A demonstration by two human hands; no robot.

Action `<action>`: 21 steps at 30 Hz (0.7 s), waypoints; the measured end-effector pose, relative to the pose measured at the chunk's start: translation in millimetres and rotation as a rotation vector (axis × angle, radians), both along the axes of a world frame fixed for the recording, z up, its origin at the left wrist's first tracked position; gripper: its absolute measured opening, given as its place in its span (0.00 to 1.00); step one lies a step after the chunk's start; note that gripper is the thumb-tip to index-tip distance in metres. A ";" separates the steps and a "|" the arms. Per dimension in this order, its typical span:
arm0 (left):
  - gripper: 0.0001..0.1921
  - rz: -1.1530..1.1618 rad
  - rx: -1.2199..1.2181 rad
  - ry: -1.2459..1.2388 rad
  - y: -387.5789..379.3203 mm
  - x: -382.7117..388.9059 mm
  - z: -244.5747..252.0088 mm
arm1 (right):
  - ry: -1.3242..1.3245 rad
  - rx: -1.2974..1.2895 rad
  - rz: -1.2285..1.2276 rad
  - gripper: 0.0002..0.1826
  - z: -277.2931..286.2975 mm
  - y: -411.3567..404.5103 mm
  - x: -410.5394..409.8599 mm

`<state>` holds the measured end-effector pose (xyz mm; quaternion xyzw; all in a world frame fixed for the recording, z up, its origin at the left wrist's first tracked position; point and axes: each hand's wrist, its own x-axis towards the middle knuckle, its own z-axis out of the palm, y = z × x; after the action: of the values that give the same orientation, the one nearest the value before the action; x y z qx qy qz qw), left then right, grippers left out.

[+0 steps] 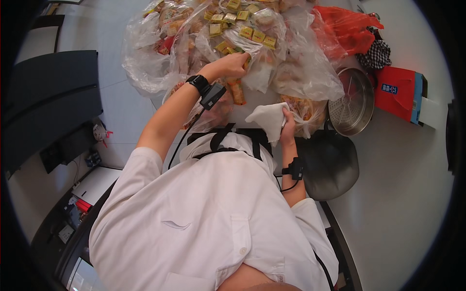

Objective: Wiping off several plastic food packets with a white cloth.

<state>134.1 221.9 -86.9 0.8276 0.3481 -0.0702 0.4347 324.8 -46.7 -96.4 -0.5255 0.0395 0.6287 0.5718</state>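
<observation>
My left hand (233, 66) reaches over the heap of clear plastic bags (302, 65), its fingers curled at the edge of the bags beside small yellow-wrapped packets (257, 35). Its fingertips are partly hidden, so what they grip cannot be told. Below that hand lies an orange snack packet (237, 91). My right hand (288, 127) holds a folded white cloth (268, 117) near my waist, at the table's near edge. Just right of the cloth is a tied clear bag of orange-wrapped snacks (304, 109).
A round perforated metal steamer tray (351, 102) stands right of the bags. Beyond it are a red carton (395, 92), a checked cloth (375, 54) and a red plastic bag (346, 31). A black stool seat (329, 163) is at my right. A dark cabinet (54, 105) stands far left.
</observation>
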 end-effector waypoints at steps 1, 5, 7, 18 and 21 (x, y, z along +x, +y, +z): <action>0.26 0.000 -0.001 -0.001 -0.5 1.0 -0.4 | 0.034 0.003 0.012 0.15 8.7 2.6 -2.3; 0.24 -0.201 0.021 0.116 2.8 15.4 -4.4 | 0.046 0.001 -0.009 0.15 6.3 3.5 -4.5; 0.24 -0.312 0.006 0.233 1.8 18.0 -9.1 | 0.015 0.005 -0.037 0.15 3.5 4.3 -4.1; 0.35 0.041 0.089 -0.112 -35.6 -75.3 36.3 | -1.300 0.331 0.484 0.15 46.8 135.2 -20.6; 0.38 0.040 0.065 -0.032 -34.3 -92.4 50.0 | -1.339 0.439 0.728 0.15 11.2 149.9 -32.3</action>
<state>41.7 187.6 -36.9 0.8351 0.3597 -0.0373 0.4145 292.5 103.2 -85.2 -0.6470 -0.6123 0.3198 0.3229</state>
